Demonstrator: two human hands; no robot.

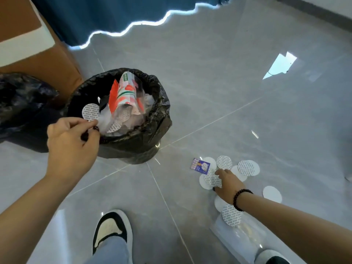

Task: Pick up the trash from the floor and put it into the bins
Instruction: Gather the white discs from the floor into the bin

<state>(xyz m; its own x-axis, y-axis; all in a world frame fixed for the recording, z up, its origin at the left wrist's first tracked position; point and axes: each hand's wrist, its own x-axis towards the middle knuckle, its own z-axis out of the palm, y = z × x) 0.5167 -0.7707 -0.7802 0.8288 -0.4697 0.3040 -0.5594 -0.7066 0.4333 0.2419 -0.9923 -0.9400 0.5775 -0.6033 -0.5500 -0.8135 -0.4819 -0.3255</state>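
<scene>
A bin lined with a black bag stands on the grey tile floor and holds a red-and-white wrapper, clear plastic and white discs. My left hand is at the bin's near-left rim and pinches a printed white disc over the opening. Several more round white discs lie scattered on the floor to the right, beside a small purple card. My right hand reaches down into that pile, fingers and thumb closed on the edge of a printed disc.
A second black bag sits left of the bin against brown furniture. A clear plastic bag lies under my right forearm. My shoes stand at the bottom. A blue curtain hangs behind.
</scene>
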